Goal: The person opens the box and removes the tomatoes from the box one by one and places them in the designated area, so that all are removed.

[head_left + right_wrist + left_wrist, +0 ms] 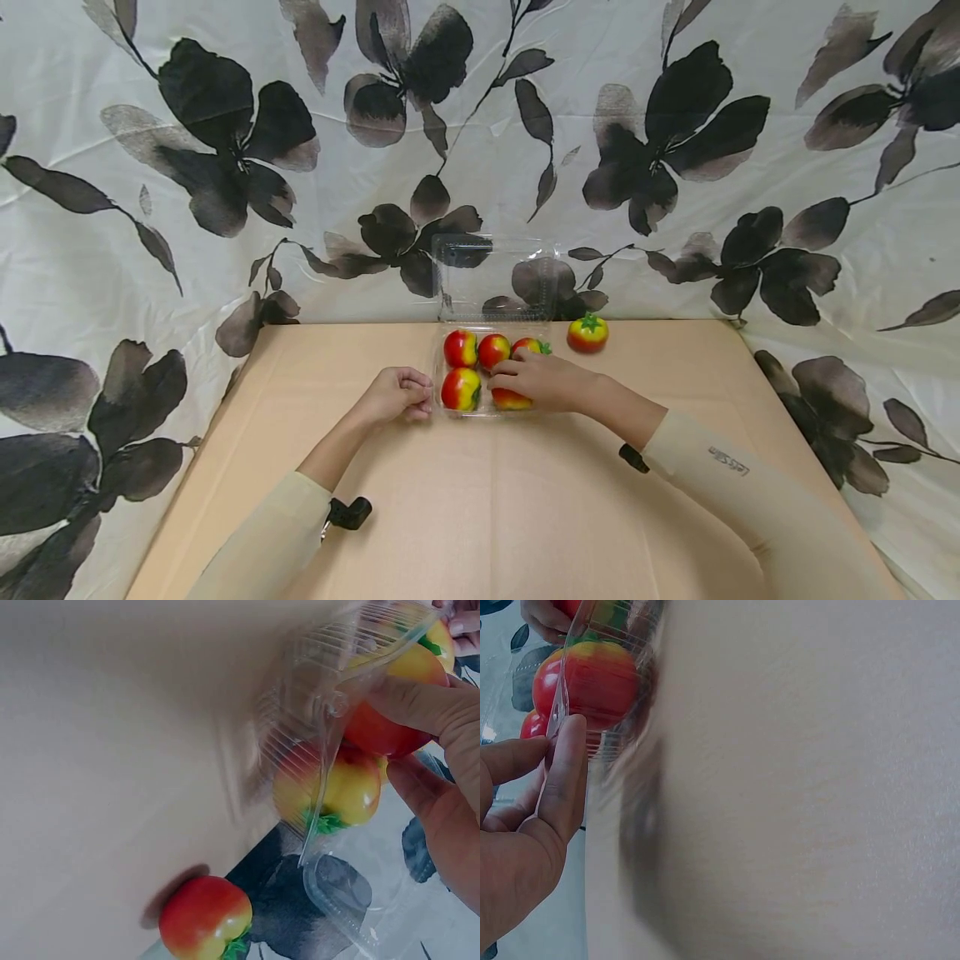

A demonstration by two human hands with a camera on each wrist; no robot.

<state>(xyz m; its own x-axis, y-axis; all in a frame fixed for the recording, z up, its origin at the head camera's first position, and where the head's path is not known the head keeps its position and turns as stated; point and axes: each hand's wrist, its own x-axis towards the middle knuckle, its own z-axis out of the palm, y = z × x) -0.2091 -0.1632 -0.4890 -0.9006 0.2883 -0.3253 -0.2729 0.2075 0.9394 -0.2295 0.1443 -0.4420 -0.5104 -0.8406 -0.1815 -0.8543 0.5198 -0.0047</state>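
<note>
A clear plastic clamshell box (468, 414) lies with its lid (495, 283) raised against the cloth behind. Several red-and-yellow tomatoes with green tops sit inside, among them a front-left tomato (461, 390) and a back-left tomato (460, 348). My left hand (397, 393) pinches the box's left rim between thumb and fingers. Over the box's right part, my right hand (543, 381) grips a tomato (390, 731) at the front right, with its thumb on one side and fingers on the other. The hand partly hides this tomato and the back-right tomato (531, 344).
Outside the box, to its back right, a loose tomato (588, 333) stands on the tan tabletop (450, 517). A white cloth (525, 167) with dark flowers hangs behind the table and shows along both sides.
</note>
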